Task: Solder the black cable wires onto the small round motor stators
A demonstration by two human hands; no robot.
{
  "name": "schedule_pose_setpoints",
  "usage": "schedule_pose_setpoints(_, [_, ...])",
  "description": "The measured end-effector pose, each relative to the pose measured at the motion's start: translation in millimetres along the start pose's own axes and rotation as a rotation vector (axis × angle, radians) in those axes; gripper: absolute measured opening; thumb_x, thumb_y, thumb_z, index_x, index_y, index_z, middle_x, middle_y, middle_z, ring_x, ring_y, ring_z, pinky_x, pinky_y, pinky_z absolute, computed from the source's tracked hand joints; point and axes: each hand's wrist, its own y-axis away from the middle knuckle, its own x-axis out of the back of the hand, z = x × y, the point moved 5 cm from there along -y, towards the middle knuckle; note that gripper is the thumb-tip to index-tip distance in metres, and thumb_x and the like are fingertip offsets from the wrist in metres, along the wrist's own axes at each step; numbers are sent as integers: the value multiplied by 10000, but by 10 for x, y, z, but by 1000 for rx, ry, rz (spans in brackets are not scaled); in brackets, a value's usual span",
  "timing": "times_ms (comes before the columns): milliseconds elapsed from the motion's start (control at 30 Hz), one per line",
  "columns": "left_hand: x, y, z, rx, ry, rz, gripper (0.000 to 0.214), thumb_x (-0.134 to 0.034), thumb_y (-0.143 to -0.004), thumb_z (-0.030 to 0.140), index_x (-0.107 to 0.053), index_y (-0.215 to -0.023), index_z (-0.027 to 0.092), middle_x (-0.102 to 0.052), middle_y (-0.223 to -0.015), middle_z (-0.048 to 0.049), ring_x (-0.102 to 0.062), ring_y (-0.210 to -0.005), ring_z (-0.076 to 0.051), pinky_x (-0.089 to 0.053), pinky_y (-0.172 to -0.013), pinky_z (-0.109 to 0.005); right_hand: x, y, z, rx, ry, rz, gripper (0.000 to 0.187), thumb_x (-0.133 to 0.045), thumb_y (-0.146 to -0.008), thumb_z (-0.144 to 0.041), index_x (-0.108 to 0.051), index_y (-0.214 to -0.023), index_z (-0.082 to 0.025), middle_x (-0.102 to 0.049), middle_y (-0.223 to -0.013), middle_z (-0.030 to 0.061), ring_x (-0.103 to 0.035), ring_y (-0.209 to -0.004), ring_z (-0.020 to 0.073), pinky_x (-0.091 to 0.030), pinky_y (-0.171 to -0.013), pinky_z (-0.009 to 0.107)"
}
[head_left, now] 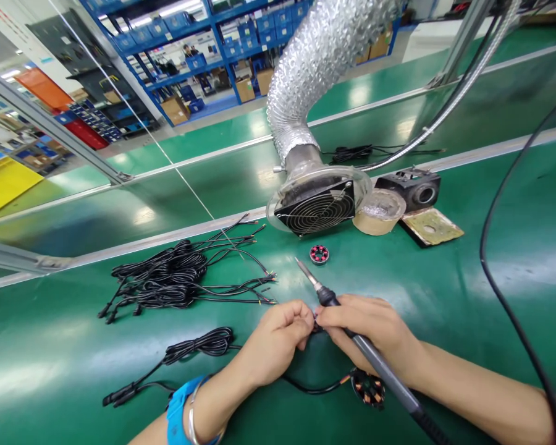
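Note:
My right hand (369, 327) grips a soldering iron (327, 296) whose metal tip points up and away toward the fan. My left hand (273, 339) is closed in a pinch right beside it, its fingertips meeting the right hand's fingers over a small dark part that I cannot make out. A black cable (306, 387) runs from between the hands to a small motor stator with copper windings (369, 389) lying under my right wrist. A blue wristband sits on my left wrist.
A fume extractor fan (315, 209) on a silver flexible duct (319, 62) stands behind the hands. A red and black stator (319, 254), a tape roll (379, 211), a black box (411, 187), bundles of black cables (171, 278) and one coiled cable (199, 343) lie on the green table (50, 358).

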Motion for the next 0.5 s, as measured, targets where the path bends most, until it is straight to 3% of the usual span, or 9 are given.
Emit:
schedule_pose_setpoints(200, [-20,67,68,-56,-149,-42,145,-473,-905,283,-490,-798,186,-484,-687,28,-407,-637,-127,-318,-594,-262,-38,5,-40,111,107,-53,224,-430,-985,-147,-574,-1127,-242,-528,-735,-3,-506,-640,154,-384,-580,271])
schedule_pose_setpoints(367, [-30,136,264,-154,-506,41,173,-420,-978,285,-502,-852,202,-549,-774,20,-469,-718,-139,-337,-657,-269,35,37,-33,-4,102,-40,290,-444,-932,-47,-543,-1147,-216,-571,-816,12,-525,-688,152,-416,-621,255])
schedule_pose_setpoints(500, [-32,127,240,-139,-433,-17,184,-405,-992,290,-503,-864,201,-567,-784,20,-496,-727,-135,-367,-671,-257,23,73,-51,-35,16,-50,363,-477,-893,-4,-542,-1187,-207,-592,-844,10,-532,-688,143,-430,-627,244])
